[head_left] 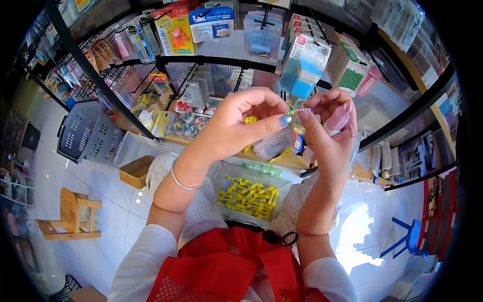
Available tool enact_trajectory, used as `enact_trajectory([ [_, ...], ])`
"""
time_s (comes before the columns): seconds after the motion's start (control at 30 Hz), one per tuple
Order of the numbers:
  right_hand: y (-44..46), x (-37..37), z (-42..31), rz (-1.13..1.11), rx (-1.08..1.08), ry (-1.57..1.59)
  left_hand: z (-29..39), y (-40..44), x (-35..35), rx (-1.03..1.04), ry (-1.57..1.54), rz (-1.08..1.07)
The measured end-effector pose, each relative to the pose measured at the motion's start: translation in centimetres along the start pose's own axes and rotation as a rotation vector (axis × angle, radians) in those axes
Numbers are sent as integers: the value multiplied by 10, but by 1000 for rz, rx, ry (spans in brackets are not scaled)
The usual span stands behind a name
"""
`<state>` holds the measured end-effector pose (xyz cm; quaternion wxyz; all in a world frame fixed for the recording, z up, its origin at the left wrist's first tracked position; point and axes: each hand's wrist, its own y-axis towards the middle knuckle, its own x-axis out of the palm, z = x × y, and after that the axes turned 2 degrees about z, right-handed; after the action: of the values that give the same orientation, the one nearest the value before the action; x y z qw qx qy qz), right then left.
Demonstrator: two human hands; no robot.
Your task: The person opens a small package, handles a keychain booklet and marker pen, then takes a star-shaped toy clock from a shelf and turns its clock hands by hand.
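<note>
My left hand (251, 118) is closed in a pinch at one end of a short beaded chain (301, 109). The other end of the chain is between the thumb and fingers of my right hand (329, 126). Against the right palm rests a pink tube-like object (337, 120), with a thin pink chain (350, 121) hanging over the fingers; its exact kind is unclear. A pinkish, see-through flat case (275, 144) with a decorated face shows just below my hands. Whether it hangs from the chain is unclear.
Below, a clear bin (216, 181) holds many yellow tubes (247, 197) and a green bottle (262, 169). Ahead stand shelves with hanging packs (302, 75) and small jars (188, 123). A grey basket (85, 131), wicker basket (136, 171), wooden chair (70, 214) and blue stool (410, 236) stand around.
</note>
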<state>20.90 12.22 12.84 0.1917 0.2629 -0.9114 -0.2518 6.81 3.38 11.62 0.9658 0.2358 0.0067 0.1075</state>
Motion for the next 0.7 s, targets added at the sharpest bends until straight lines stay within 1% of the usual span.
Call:
enact_trajectory([
  [0.07,-1,-3,-2,-2,57,12,5,-2,-5,-164,-171,-31],
  [0.13,-3,-7,-10,47,205,-16,5,-1,-8,-184,-241,-20],
  [0.2,-3,-9,-10,93,192,34,4,0,-9,-189,-288,-15],
  [0.27,-1,-10,-3,133,13,162,1,2,-10,-171,-309,-16],
  [0.37,1,-11,2,90,39,278,2,1,-7,-188,-320,41],
  [0.4,2,-12,2,77,49,316,3,2,-6,-175,-315,14],
  [0.43,4,-7,0,149,104,288,3,2,-5,-163,-310,-14],
  [0.47,2,-12,3,76,128,312,3,2,-4,-153,-303,-42],
  [0.53,4,-20,10,-74,150,374,-3,1,0,-170,-401,-94],
  [0.57,4,-13,7,17,193,300,-6,0,4,-172,-525,-88],
  [0.7,0,-12,8,66,238,298,1,-3,18,-261,-531,-138],
])
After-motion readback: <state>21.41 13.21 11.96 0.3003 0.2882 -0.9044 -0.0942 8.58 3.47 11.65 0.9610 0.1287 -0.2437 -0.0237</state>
